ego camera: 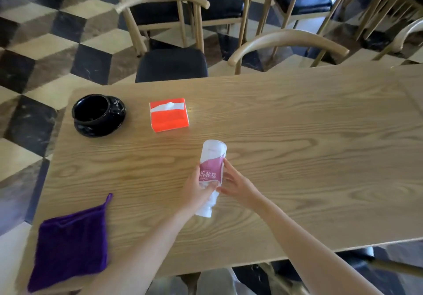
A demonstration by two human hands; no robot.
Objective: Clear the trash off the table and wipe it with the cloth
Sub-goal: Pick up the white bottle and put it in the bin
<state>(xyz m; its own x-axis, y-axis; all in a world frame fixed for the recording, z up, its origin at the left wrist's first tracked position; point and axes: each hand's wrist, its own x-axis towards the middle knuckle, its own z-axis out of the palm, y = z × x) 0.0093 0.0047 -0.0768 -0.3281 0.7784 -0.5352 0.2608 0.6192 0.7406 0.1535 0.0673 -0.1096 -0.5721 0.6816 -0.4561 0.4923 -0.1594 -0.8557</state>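
Observation:
A clear plastic bottle (212, 157) with a pink label lies tilted near the middle of the wooden table (297, 134), its cap end pointing toward me. My left hand (196, 189) wraps around its left side and lower part. My right hand (238, 184) touches its right side with the fingers on the label. A folded purple cloth (68, 246) with a hanging loop lies flat at the near left corner of the table, apart from both hands.
An orange tissue pack (169, 118) sits at the far middle-left and a black ceramic pot on a saucer (98, 115) at the far left. Wooden chairs (286, 43) with dark cushions line the far side. A checkered floor surrounds the table.

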